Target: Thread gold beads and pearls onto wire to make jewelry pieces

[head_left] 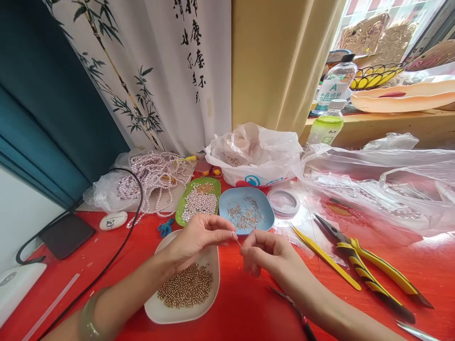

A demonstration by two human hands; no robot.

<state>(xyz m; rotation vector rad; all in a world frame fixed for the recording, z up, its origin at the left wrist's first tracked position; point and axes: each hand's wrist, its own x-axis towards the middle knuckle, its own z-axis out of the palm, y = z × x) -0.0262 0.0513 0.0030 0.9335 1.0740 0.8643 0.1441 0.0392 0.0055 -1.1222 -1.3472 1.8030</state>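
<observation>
My left hand (pixel 201 239) is closed in a pinch above the white tray (pixel 209 310) of gold beads (pixel 186 286). A thin thread or wire (pixel 238 242) runs from its fingertips to my right hand (pixel 265 251), whose curled fingers also grip it. A small pale spot at the left fingertips could be a bead or a nail; I cannot tell. Just behind the hands lie a blue tray (pixel 223 208) of small metal pins (pixel 247 215) and a green tray (pixel 180 213) with pinkish pearl beads (pixel 201 201) and some gold ones.
On the right rest yellow tweezers (pixel 325 255) and yellow-black pliers (pixel 369 265); another tool (pixel 284 296) lies partly under my right forearm. A clear spool (pixel 284 202), plastic bags (pixel 256 158) and pearl strands (pixel 152 175) line the back. A black cable (pixel 137 208) crosses at left.
</observation>
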